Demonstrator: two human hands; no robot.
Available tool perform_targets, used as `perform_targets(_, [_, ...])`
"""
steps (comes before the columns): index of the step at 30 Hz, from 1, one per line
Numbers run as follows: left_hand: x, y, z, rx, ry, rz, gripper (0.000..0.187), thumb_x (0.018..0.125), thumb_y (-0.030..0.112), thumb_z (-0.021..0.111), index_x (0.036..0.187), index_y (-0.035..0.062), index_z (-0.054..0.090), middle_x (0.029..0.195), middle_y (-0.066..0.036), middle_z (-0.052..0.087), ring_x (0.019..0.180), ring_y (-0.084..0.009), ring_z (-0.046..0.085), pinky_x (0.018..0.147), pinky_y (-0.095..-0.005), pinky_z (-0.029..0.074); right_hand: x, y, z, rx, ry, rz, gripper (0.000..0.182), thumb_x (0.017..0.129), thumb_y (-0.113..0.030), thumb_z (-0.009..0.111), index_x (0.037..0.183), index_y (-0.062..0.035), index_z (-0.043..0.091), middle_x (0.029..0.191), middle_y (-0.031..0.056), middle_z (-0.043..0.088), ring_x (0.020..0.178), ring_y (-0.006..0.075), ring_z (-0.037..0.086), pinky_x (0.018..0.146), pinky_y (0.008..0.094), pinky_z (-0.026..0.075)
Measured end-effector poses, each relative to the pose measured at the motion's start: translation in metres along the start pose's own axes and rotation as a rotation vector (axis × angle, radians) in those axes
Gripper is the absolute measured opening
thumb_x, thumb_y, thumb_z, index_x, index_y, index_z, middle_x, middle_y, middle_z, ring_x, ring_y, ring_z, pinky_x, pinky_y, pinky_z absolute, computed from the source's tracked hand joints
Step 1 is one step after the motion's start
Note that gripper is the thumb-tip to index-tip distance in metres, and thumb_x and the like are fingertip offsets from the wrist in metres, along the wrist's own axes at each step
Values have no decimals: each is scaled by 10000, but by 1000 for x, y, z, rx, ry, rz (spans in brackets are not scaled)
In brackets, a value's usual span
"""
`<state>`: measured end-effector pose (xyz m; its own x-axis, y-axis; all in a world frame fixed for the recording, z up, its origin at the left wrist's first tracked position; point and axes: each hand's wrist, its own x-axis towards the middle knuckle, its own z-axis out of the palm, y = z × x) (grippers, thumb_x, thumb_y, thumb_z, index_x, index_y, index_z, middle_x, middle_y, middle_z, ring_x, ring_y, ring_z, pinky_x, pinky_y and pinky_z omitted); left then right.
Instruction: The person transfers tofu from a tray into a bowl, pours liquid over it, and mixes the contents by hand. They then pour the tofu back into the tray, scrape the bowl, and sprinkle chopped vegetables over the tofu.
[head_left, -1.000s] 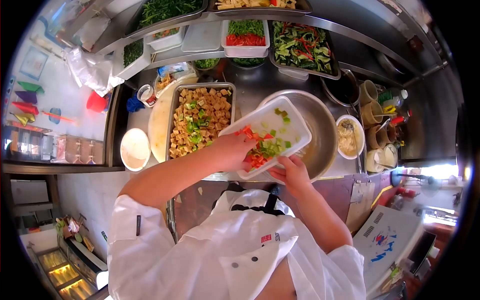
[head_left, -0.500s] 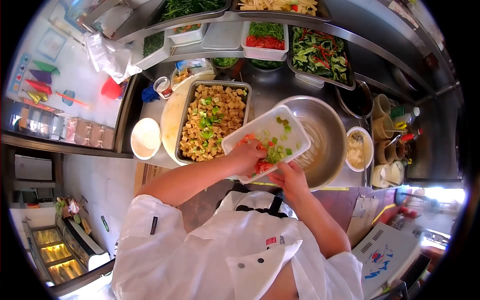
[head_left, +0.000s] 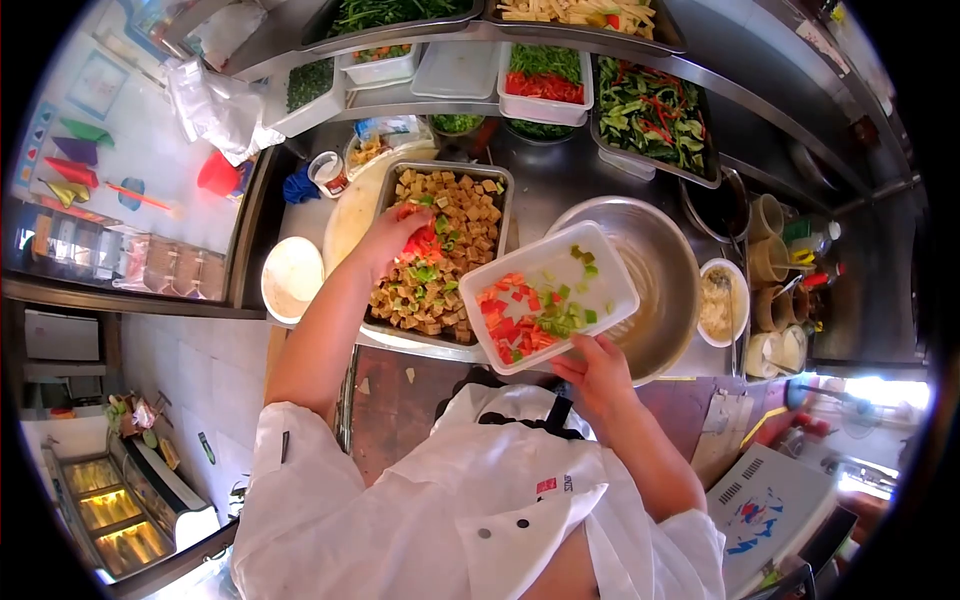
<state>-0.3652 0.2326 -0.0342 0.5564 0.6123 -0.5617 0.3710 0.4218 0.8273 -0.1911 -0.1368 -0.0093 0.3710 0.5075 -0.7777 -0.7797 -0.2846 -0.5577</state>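
Note:
My left hand (head_left: 394,240) is over a metal tray (head_left: 507,205) of browned cubes (head_left: 473,208), its fingers closed around red pepper pieces, some of which show below them. Green pieces lie scattered on the cubes. With my right hand (head_left: 597,372) I grip the lower right edge of a white plastic container (head_left: 615,280), thumb at the rim. Chopped red pepper (head_left: 508,318) and green pepper (head_left: 565,318) lie inside it. The container is tilted and partly covers a large metal bowl (head_left: 668,262), whose visible inside is smeared.
A round board (head_left: 343,225) lies under the tray. A white bowl (head_left: 292,278) stands at left, another with a spoon (head_left: 720,300) at right. Vegetable trays (head_left: 655,115) line the shelf behind. Cups and jars (head_left: 768,250) stand at the far right.
My left hand has moved from the white container up and left to above the tray, taking red pepper pieces with it. The container has shifted slightly right, still in my right hand.

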Motion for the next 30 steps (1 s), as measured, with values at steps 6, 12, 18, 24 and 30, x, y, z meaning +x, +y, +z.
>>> perform_targets(6, [35, -6, -25, 123, 82, -92, 394, 1057, 292, 600, 1360, 42, 631, 1197, -74, 733, 1048, -185, 706, 916, -344, 555, -3, -1, -12, 28, 52, -10, 378, 1021, -205, 622, 1340, -14, 548, 1212, 139, 691, 971, 274, 746, 865, 362, 617])
perform_targets(12, [24, -7, -26, 242, -65, -37, 441, 1047, 239, 613, 1448, 62, 576, 1313, -79, 681, 1103, -183, 680, 881, -340, 557, -4, -4, -23, 73, 75, -43, 403, 1027, -206, 615, 1376, -20, 536, 1220, 146, 693, 966, 270, 749, 873, 354, 622])
perform_targets(18, [19, -20, -16, 584, 5, 232, 437, 976, 154, 698, 1398, 82, 610, 1274, -99, 688, 1023, -214, 687, 839, -344, 552, 0, -4, -31, 75, 67, -58, 407, 1033, -208, 618, 1388, -29, 530, 1212, 141, 696, 947, 252, 753, 831, 341, 632])
perform_targets(24, [-5, -37, -29, 943, 176, 408, 257, 927, 161, 764, 1146, 37, 714, 1140, -165, 681, 928, -256, 691, 834, -379, 554, 2, -3, -33, 75, 35, -55, 385, 1037, -207, 616, 1375, -40, 537, 1200, 136, 698, 932, 244, 754, 817, 340, 631])
perform_targets(30, [-35, -78, -18, 940, 275, 642, 269, 863, 86, 754, 1126, 77, 696, 1205, -184, 583, 983, -362, 665, 839, -441, 562, 2, -4, -36, 74, 44, -53, 375, 1038, -211, 620, 1362, -41, 535, 1194, 137, 698, 927, 243, 754, 802, 334, 632])
